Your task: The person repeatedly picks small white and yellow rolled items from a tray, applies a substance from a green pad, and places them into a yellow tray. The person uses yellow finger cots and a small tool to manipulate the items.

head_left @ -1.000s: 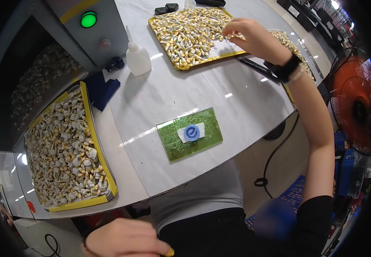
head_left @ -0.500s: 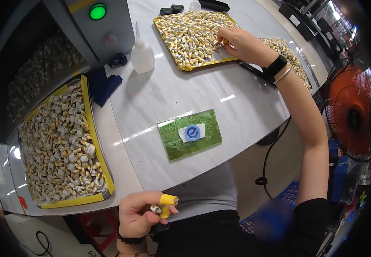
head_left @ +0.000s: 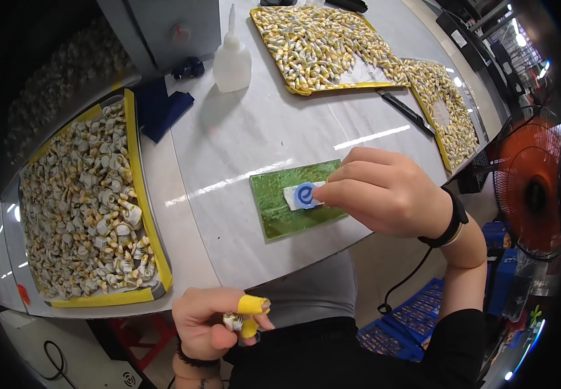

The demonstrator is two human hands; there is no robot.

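Low in the view, my left hand [head_left: 199, 321] is curled closed around a small white-and-gold piece [head_left: 233, 321], and yellow tape wraps two of its fingers. My right hand [head_left: 391, 191] is over the right part of a green glass-like plate [head_left: 267, 211], thumb and fingertips pinched together. Those fingertips are at the right edge of a round blue pad [head_left: 306, 194] with a dark curl on it. A white patch [head_left: 289, 198] lies under the pad on the plate. Whatever is between the right fingertips is hidden.
A left tray [head_left: 139, 188] with a yellow-taped rim holds many white-and-gold pieces. Two more filled trays, a far tray [head_left: 342, 88] and a right tray [head_left: 437, 133], stand beyond. Nearby are a white squeeze bottle [head_left: 232, 68], dark blue cloth [head_left: 167, 117], black knife-like tool [head_left: 405, 111] and orange fan [head_left: 530, 178].
My right hand has left the far tray and come nearer, down to the blue pad on the green plate. My left hand stays low, still holding its piece. The view has shifted slightly.
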